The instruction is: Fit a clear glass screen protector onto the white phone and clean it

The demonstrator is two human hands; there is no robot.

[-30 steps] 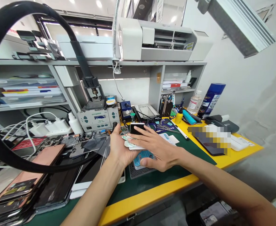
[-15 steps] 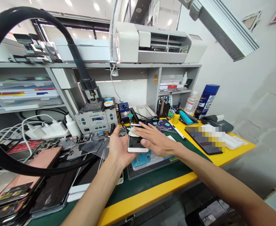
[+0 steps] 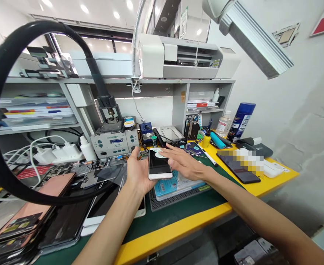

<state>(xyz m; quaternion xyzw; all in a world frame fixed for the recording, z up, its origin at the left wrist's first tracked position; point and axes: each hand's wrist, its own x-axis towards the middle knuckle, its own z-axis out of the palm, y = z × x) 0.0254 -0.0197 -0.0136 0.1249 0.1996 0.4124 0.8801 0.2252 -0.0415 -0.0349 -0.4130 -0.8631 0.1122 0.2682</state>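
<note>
1. Phone (image 3: 160,168) on left hand (image 3: 138,171) — cloth (image 3: 157,153) atop it, under right hand (image 3: 187,164).
2. Packet (image 3: 166,186) on mesh mat (image 3: 163,205), right of phone stack (image 3: 51,187).
3. Spray can (image 3: 242,123) right of bottle (image 3: 223,125).
4. Printer-like machine (image 3: 189,70) behind, atop shelf (image 3: 156,81).

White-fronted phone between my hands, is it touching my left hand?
Touching. The head view shows the phone resting in the left hand, its left edge against the palm with no gap.

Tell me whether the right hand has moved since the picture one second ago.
Yes, forward: judged against the blue packet, the right hand sits farther away; its thumb, which overlapped the packet, now shows beyond it.
</note>
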